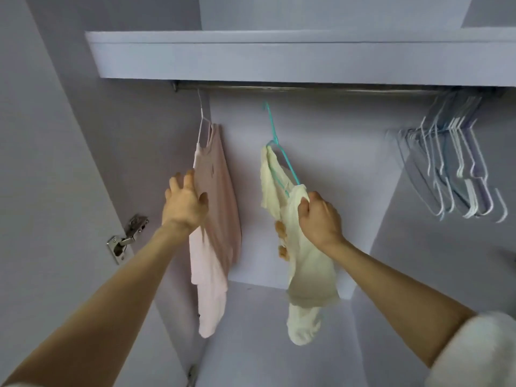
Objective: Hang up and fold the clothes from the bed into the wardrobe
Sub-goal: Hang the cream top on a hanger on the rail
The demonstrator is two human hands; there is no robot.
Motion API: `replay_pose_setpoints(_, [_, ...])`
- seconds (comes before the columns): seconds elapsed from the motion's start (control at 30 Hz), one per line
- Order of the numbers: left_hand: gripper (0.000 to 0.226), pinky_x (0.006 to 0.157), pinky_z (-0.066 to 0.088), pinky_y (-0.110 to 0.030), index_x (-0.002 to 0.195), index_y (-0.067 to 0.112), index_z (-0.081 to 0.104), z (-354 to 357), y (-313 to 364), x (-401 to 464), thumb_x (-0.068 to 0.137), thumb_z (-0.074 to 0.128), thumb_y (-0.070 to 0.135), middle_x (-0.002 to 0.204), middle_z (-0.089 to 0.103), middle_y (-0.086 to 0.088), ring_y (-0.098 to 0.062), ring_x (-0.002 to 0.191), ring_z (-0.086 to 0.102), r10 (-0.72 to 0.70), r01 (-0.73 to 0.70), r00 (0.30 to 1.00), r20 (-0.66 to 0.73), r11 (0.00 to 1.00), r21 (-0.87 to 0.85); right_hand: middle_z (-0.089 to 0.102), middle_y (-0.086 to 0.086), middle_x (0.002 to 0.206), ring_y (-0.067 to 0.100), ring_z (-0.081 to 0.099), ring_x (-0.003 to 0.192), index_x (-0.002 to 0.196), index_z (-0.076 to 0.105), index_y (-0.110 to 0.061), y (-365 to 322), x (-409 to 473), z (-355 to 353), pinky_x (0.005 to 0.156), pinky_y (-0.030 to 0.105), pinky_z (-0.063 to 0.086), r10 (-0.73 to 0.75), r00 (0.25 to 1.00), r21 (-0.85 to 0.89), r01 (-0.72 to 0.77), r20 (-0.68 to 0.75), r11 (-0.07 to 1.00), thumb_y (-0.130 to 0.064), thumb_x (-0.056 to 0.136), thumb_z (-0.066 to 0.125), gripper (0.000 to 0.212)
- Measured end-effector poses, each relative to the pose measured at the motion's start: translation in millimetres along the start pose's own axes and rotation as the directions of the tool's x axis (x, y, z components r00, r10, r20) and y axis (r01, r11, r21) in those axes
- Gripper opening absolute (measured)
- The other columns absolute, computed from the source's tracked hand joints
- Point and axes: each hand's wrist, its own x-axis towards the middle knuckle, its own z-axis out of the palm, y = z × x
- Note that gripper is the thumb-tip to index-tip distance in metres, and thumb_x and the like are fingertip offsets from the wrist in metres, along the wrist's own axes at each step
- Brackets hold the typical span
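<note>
Inside the wardrobe, a pink top (220, 219) hangs on a white hanger (203, 121) from the metal rail (279, 89) at the far left. My left hand (185, 201) rests against its near side, fingers spread. A cream top (304, 263) with small orange figures sits on a teal hanger (275, 138), whose hook is just below the rail. My right hand (319, 217) grips the cream top's shoulder together with the hanger's near end.
Several empty hangers (458, 169), white, pale blue and lilac, hang bunched at the right end of the rail. A shelf (279, 55) runs above the rail. A metal door hinge (127, 237) sits on the left wall. The wardrobe floor (251, 331) lies below.
</note>
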Motion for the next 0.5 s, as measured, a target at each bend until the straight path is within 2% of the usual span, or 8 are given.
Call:
replay_pose_setpoints(0.13, [0.062, 0.101, 0.034, -0.049, 0.148, 0.026, 0.015, 12, 0, 16, 0.095, 0.046, 0.022, 0.152, 0.013, -0.011, -0.04, 0.131, 0.026, 0.014, -0.018, 0.999, 0.043, 0.996, 0.084, 0.063, 0.024, 0.105, 0.04, 0.058, 0.097, 0.115, 0.048, 0.002, -29, 18, 22, 0.074, 0.039, 0.04, -0.024, 0.993, 0.075, 0.033, -0.115, 0.997, -0.019, 0.099, 0.033, 0.031])
replay_pose_setpoints(0.23, [0.06, 0.095, 0.039, -0.047, 0.148, 0.028, 0.015, 27, 0, 26, 0.095, 0.044, 0.022, 0.152, 0.013, -0.008, -0.039, 0.127, 0.033, -0.023, 0.01, 0.997, 0.075, 0.986, 0.165, 0.064, 0.023, 0.105, 0.041, 0.058, 0.096, 0.115, 0.048, 0.002, -54, 44, 36, 0.073, 0.039, 0.041, -0.056, 0.99, 0.099, 0.069, -0.127, 0.993, -0.019, 0.098, 0.033, 0.031])
replay_pose_setpoints(0.37, [0.047, 0.082, 0.041, -0.042, 0.14, 0.016, 0.035, 32, -8, 42, 0.094, 0.04, 0.012, 0.14, 0.039, -0.014, -0.042, 0.109, 0.051, -0.045, 0.045, 0.999, -0.004, 0.985, 0.168, 0.063, 0.022, 0.11, 0.041, 0.058, 0.1, 0.115, 0.046, 0.001, -89, 85, 50, 0.073, 0.038, 0.041, -0.02, 0.998, 0.158, 0.03, -0.066, 0.987, -0.016, 0.096, 0.036, 0.027])
replay_pose_setpoints(0.5, [0.048, 0.082, 0.044, -0.04, 0.134, 0.018, 0.047, 31, -21, 45, 0.09, 0.036, 0.003, 0.124, 0.057, -0.013, -0.041, 0.101, 0.055, 0.035, -0.027, 0.997, -0.072, 0.992, 0.12, 0.059, 0.019, 0.119, 0.038, 0.056, 0.108, 0.121, 0.044, -0.001, -110, 103, 69, 0.082, 0.039, 0.043, 0.006, 0.995, 0.188, -0.024, 0.095, 0.982, -0.018, 0.097, 0.037, 0.03])
